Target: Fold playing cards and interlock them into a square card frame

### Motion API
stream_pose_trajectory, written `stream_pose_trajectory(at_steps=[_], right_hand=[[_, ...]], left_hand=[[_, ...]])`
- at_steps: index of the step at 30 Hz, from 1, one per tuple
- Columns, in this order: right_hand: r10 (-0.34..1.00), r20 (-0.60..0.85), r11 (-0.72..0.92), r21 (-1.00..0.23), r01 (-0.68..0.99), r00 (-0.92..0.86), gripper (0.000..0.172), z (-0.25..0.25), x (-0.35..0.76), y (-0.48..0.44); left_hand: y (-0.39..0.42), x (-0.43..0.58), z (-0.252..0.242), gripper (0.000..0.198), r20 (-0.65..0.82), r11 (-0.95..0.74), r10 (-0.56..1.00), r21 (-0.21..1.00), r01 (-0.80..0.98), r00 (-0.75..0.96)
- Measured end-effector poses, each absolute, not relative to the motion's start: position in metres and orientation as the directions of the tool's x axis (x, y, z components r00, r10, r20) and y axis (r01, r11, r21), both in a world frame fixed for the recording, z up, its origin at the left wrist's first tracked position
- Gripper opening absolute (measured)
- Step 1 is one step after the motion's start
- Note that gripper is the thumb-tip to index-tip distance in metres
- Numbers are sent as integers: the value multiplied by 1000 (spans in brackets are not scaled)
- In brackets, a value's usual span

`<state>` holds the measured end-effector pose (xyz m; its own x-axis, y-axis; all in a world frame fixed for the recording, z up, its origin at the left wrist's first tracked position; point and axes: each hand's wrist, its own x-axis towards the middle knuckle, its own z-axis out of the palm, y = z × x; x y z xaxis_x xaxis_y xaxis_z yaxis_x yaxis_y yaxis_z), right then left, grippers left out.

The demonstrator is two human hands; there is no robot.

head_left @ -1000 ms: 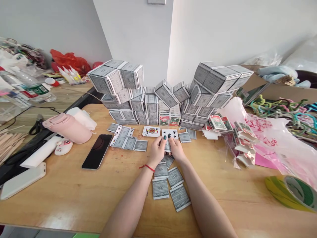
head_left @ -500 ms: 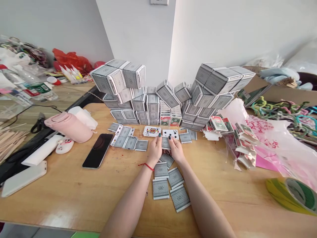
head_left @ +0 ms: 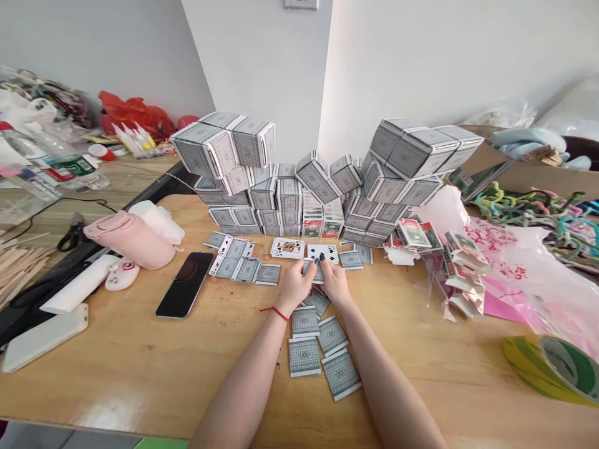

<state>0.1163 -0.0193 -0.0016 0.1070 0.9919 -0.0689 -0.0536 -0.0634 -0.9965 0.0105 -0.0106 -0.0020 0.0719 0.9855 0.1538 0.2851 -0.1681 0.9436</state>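
Note:
Between my two hands is a grey-backed playing card, partly covered by the fingers. My left hand grips its left side with the thumb on top. My right hand closes on its right side, thumb tip close to the left thumb. Just beyond lie two face-up cards: a picture card and a spade card. Nearer me several folded cards lie back up, partly overlapping. Behind stands a structure of card blocks, stacked higher at both sides. The fingers under the held card are hidden.
Left are a black phone, a pink bottle and a white power bank. More folded cards lie left of my hands. Right are opened card boxes, pink-white plastic and a yellow tape roll.
My left thumb has moved right across the held card, toward my right thumb. The card structure and the cards on the table have stayed put.

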Motion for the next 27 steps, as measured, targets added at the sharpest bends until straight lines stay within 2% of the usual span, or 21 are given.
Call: stream_pose_trajectory(at_steps=[9,17,27], right_hand=[[991,-75,-63,-993,-102,115,46,-11,112,-21],[990,-78,-70,-995,-69,115,48,-8,113,-20],[984,-108,-84,-982,-170,138,42,-4,113,-20]], left_hand=[[-11,13,6,47,83,-91,995,971,222,47],[-10,14,3,47,63,-68,997,984,162,39],[-7,14,-12,47,-17,15,999,999,48,45]])
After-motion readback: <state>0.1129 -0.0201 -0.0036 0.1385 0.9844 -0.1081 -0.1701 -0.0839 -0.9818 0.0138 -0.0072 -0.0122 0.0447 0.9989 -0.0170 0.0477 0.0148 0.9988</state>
